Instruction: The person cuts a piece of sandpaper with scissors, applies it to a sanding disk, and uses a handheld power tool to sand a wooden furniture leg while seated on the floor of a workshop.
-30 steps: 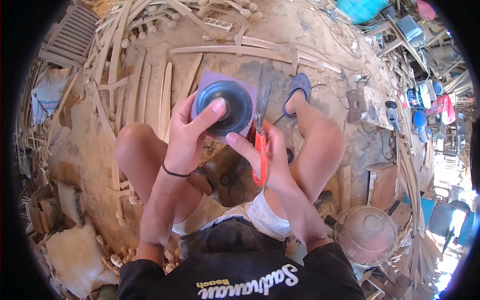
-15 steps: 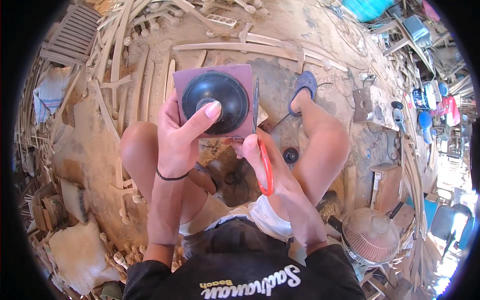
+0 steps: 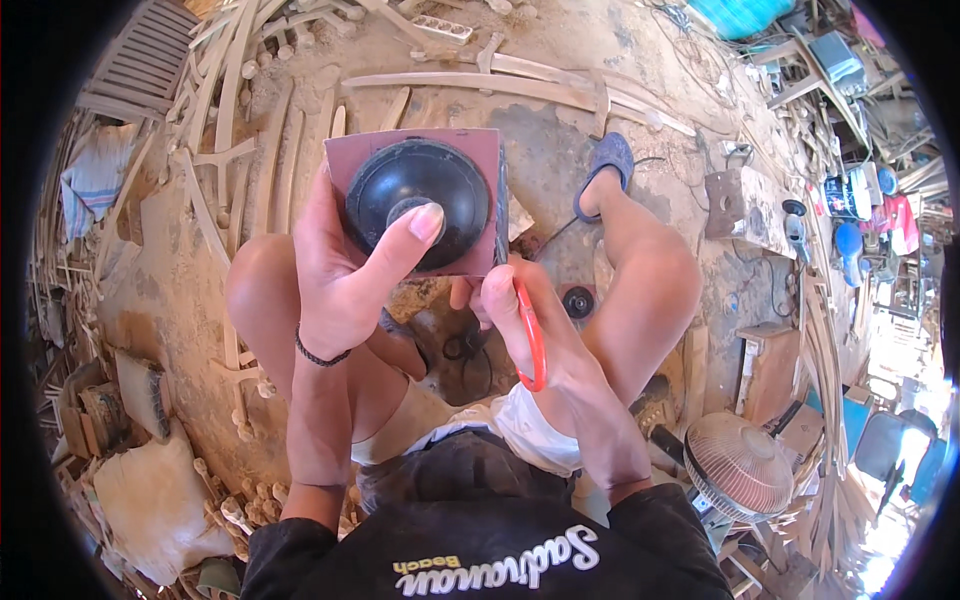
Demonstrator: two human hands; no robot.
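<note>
My left hand [image 3: 345, 290] grips a square of pinkish-purple sandpaper [image 3: 342, 157] together with a round black sanding pad [image 3: 435, 170]. The thumb presses on the pad's raised centre; the other fingers are hidden behind the sheet. My right hand [image 3: 520, 325] is closed around red-handled scissors [image 3: 534, 350]. Their dark blades run along the sheet's right edge, and I cannot tell how far apart they are. Both hands are above the floor, between my bent knees.
A small black disc [image 3: 578, 301] lies on the floor by my right leg. Carved wooden swords [image 3: 480, 88] lie ahead, with long wooden strips to the left. A caged fan [image 3: 740, 468] stands at the lower right, a whitish block [image 3: 748, 212] farther up on the right.
My left hand, pad and sandpaper have shifted slightly left and tilted. The right hand stays nearly in place with the scissors at the sheet's right edge.
</note>
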